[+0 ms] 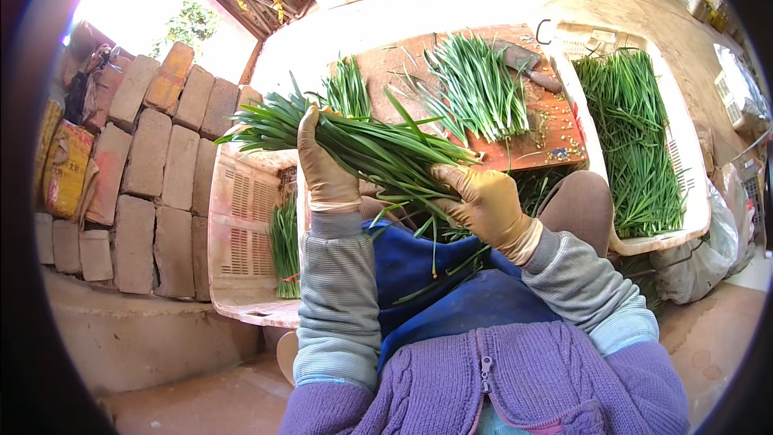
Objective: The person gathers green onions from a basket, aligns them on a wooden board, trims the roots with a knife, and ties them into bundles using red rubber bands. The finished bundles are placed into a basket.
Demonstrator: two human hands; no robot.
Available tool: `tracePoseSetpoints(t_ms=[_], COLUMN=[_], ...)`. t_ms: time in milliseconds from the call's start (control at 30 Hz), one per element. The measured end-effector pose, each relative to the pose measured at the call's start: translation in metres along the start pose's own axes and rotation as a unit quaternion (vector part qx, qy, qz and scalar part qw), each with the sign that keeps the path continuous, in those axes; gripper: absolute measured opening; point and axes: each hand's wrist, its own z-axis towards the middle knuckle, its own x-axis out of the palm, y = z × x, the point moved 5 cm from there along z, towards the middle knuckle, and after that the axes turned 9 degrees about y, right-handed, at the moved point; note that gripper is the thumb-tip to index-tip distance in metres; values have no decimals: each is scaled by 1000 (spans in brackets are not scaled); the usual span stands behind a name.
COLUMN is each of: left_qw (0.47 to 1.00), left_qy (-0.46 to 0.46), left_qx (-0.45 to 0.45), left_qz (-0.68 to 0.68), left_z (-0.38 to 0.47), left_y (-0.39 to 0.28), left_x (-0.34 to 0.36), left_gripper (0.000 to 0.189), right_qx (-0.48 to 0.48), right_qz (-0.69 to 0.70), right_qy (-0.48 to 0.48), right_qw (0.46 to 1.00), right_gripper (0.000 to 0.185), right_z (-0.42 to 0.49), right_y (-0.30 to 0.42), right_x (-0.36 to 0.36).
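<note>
A bunch of green leaves, likely garlic chives (374, 142), lies slanted across both gloved hands above my lap. My left hand (326, 172) is wrapped around its leafy end, the thumb on top. Near the other end, my right hand (489, 205) closes on the stalks, and a few loose leaves hang below it. Just beyond, a larger pile of chives (483, 90) rests on a wooden board (386, 69), beside a cleaver (519, 59) with a wooden handle. A smaller bunch (348, 87) lies at the board's left, partly behind the held leaves.
At right stands a white plastic crate (694, 211) filled with loose chives (628, 139). Another crate (244, 193) on the left holds a banded bunch (285, 248). Stacked bricks (148, 157) rise further left. A plastic bag (703, 260) sits by the right crate. Trimmings dot the board.
</note>
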Motion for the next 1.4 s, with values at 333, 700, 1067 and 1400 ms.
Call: tracePoseSetpoints(t_ms=[333,700,1067,1400], left_qw=[999,970,951,962], left_qy=[5,199,242,185], left_qx=[38,62,-2,36], left_qz=[16,-124,-192,-200], left_z=[-2,1,-7,-1], left_y=[-6,-45,-27,-14], left_x=[-1,-26,-3,-13], left_gripper=[22,23,20,19], right_qx=[-75,69,204,142], right_qz=[7,-138,617,788], right_qy=[68,307,58,-159], right_qw=[995,939,758,577], right_gripper=[20,41,15,16], right_z=[-15,-90,-4,-28], right_y=[3,-70,-27,-57], right_x=[8,11,2,-4])
